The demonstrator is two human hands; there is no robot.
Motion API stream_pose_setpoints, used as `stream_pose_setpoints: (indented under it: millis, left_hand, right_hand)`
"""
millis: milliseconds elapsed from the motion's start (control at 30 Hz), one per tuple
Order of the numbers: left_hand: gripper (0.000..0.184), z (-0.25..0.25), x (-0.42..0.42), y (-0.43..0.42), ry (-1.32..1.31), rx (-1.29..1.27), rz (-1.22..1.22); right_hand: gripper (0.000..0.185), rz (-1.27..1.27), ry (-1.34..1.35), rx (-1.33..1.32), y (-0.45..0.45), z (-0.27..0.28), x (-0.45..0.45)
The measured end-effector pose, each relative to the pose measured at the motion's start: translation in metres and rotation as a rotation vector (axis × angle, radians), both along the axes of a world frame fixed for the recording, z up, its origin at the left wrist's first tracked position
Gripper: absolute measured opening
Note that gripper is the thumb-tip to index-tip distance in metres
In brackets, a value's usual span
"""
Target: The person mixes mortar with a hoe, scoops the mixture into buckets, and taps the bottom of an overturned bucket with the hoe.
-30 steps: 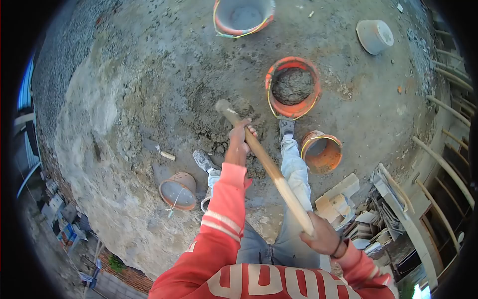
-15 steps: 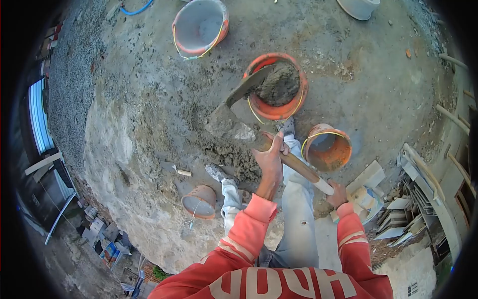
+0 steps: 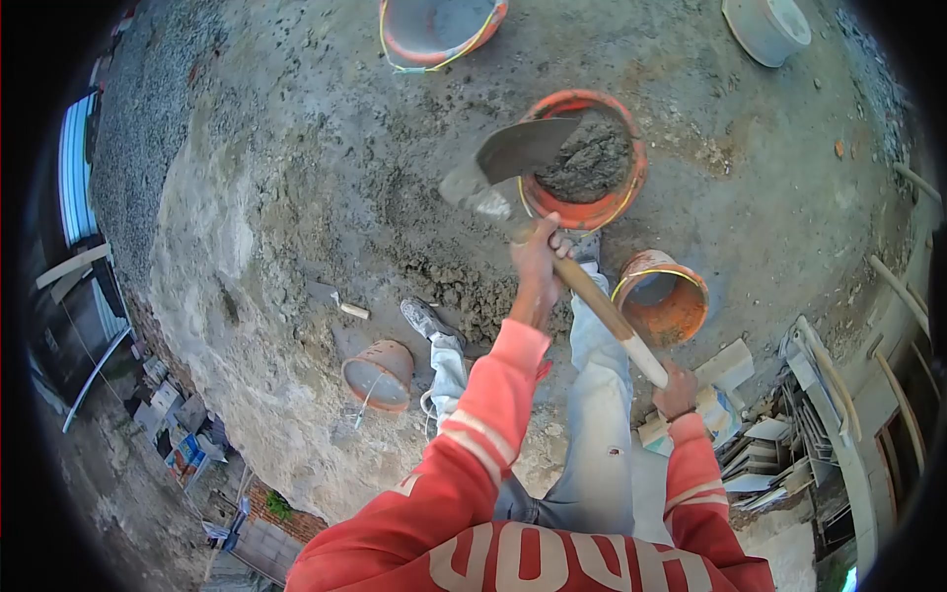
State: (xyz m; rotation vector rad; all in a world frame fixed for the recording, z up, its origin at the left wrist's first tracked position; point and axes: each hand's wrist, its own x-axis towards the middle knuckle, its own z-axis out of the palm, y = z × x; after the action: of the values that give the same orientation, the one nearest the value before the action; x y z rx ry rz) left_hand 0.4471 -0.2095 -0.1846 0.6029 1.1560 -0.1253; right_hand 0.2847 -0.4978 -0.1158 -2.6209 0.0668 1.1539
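By orange bucket w/ wet mix, L hand & R hand both wrapped round hoe handle.

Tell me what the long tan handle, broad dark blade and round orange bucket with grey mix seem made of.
The handle: probably wood, smooth; tan, with a pale end. The blade: likely metal, dull; a thin-looking dark sheet. The bucket: possibly plastic, matte; thick rim, blotchy orange.

Blue corrugated sheet, stacked slabs, pale poles, green plant
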Motion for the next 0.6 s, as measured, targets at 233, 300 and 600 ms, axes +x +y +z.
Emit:
stream_pose_setpoints:
  millis: [233, 300, 600]
  left_hand:
    - [0.019, -0.03, 0.025, 0.165, 0.011, 0.241, 0.123]
    - [0.018, -0.066, 0.044, 0.19, -0.005, 0.334, 0.029]
    - [0.028, -0.135, 0.034, 0.138, 0.244, 0.712, -0.531]
  right_hand:
    - [0.039, 0.118, -0.072, 0.175, 0.148, -0.002, 0.063]
    - [0.036, 0.063, -0.058, 0.164, 0.209, -0.025, 0.078]
    - [0.022, -0.246, -0.019, 0.181, 0.273, -0.044, 0.058]
